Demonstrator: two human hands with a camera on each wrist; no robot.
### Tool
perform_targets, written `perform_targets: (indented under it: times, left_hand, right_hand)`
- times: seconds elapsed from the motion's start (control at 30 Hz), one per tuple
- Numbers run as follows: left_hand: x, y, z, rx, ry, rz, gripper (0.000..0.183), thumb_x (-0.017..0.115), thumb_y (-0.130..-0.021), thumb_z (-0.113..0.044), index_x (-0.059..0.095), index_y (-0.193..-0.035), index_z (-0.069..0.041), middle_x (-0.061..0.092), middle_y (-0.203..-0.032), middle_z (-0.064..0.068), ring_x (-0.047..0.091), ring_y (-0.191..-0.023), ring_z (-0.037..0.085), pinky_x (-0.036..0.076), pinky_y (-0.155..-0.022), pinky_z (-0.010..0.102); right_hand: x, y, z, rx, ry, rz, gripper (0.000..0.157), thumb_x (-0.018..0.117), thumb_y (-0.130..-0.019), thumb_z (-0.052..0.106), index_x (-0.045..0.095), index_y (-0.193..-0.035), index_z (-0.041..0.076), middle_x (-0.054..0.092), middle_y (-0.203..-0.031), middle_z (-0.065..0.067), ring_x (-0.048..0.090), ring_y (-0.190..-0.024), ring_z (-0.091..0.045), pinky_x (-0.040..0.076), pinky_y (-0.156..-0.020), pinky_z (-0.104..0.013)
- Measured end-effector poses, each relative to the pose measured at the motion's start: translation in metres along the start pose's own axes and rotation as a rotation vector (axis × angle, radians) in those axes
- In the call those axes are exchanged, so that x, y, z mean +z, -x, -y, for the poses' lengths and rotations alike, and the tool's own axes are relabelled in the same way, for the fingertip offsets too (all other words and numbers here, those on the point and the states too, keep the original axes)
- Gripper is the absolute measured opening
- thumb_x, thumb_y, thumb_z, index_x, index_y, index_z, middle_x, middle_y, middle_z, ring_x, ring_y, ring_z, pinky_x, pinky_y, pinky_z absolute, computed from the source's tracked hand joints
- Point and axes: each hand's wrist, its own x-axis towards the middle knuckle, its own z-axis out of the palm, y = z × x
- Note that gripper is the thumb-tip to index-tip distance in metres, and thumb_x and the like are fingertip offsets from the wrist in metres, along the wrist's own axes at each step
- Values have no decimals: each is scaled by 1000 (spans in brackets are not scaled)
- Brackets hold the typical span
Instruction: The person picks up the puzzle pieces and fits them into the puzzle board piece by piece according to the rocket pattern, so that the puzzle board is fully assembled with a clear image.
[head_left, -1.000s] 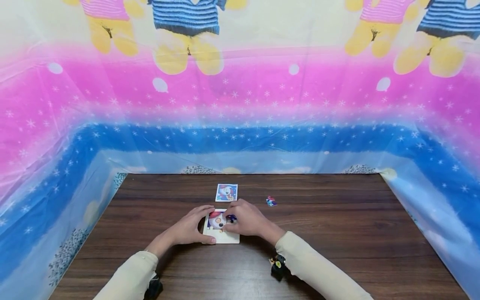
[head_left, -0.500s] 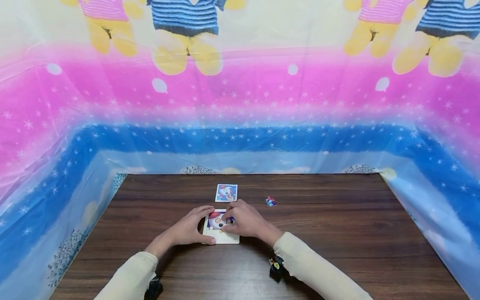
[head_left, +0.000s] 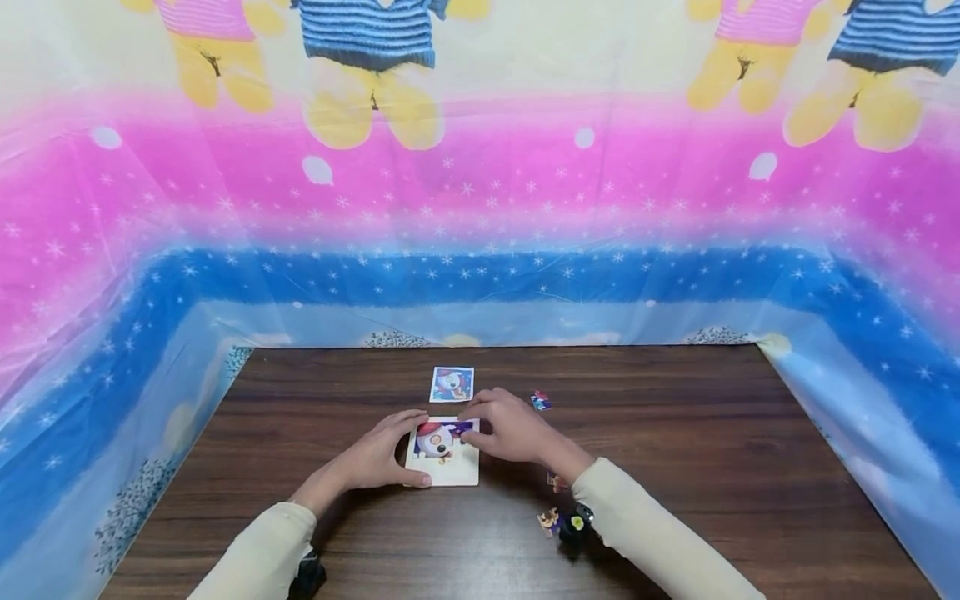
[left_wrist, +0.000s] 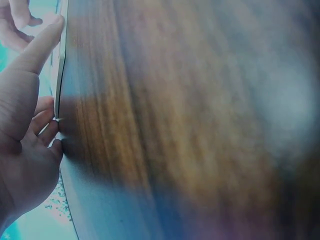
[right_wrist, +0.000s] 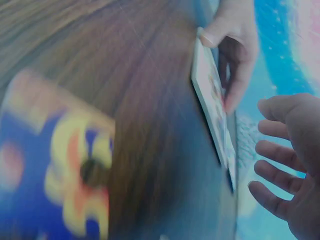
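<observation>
A white jigsaw board (head_left: 453,475) lies mid-table in the head view, its upper part filled with a white cartoon face, red hat and dark blue corner. My left hand (head_left: 375,454) holds its left side, thumb at the near edge and fingers at the far edge. In the left wrist view, that thumb rests along the board's thin edge (left_wrist: 62,55). Over the board's upper right corner is my right hand (head_left: 513,425), holding nothing. Its fingers (right_wrist: 280,152) are apart and relaxed in the right wrist view.
Behind the board lies a matching picture card (head_left: 452,384). Loose puzzle pieces (head_left: 541,400) lie at the back right; another puzzle piece (head_left: 550,522) is by the right wrist, beside a partly hidden reddish piece (head_left: 557,482). A patterned curtain (head_left: 480,283) borders the brown table (head_left: 675,433).
My right hand has drawn back to the right and its fingers have loosened, leaving a dark blue piece at the board's upper right. My left hand has stayed in place.
</observation>
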Motion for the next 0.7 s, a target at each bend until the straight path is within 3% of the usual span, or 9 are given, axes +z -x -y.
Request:
perform_targets:
  times: [0.33, 0.5, 0.7]
  left_hand:
    - [0, 1, -2, -16, -3, -9, 104, 85, -78, -57, 41, -156, -6, 35, -162, 15, 31, -149, 38, 36, -112, 59]
    - [1, 0, -2, -1, -8, -7, 103, 84, -79, -56, 40, -157, -5, 35, -162, 15, 31, -149, 38, 37, -112, 59]
    - [0, 1, -2, -5, -8, -6, 103, 84, -79, -57, 40, -157, -4, 34, -162, 16, 30, -150, 39, 36, -112, 60]
  right_hand:
    - [-31, 43, -15, 31, 0, -55, 34, 68, -99, 37, 74, -125, 15, 71, -119, 1, 64, -113, -16, 53, -98, -40]
    - [-38, 69, -22, 43, 31, -71, 33, 68, -100, 36, 75, -124, 15, 72, -121, -1, 63, -120, -23, 49, -105, -46]
    - [-39, 105, -30, 63, 39, -100, 32, 66, -100, 40, 76, -122, 18, 71, -120, 4, 64, -113, -14, 55, -93, -41]
